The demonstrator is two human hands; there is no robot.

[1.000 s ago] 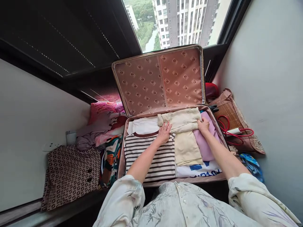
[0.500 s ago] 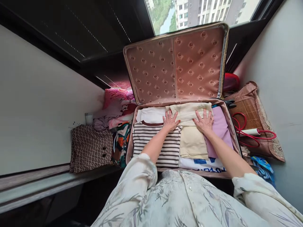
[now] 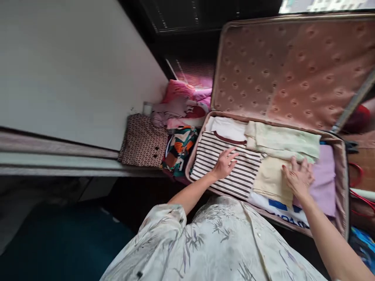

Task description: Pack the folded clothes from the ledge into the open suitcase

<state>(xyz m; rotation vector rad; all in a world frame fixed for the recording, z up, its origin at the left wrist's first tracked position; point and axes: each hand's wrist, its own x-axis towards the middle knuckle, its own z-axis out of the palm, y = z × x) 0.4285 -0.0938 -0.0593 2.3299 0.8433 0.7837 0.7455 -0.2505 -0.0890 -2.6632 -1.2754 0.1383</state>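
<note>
An open suitcase with a pink patterned lining holds folded clothes. My left hand is over the black-and-white striped shirt, fingers apart and holding nothing; whether it touches the cloth I cannot tell. With fingers spread, my right hand is at the cream folded garment, close to the front edge of the pale rolled garment. A lilac folded garment lies to its right. White cloth fills the back left corner, and a white shirt with blue print shows along the front.
Left of the suitcase are a multicoloured folded garment, a brown patterned garment and a heap of pink clothes. The raised lid leans by the window. A red cable lies at the right.
The view has swung left. My left hand has drawn back from the pale rolled garment to over the striped shirt. My right hand has slid back toward the cream garment.
</note>
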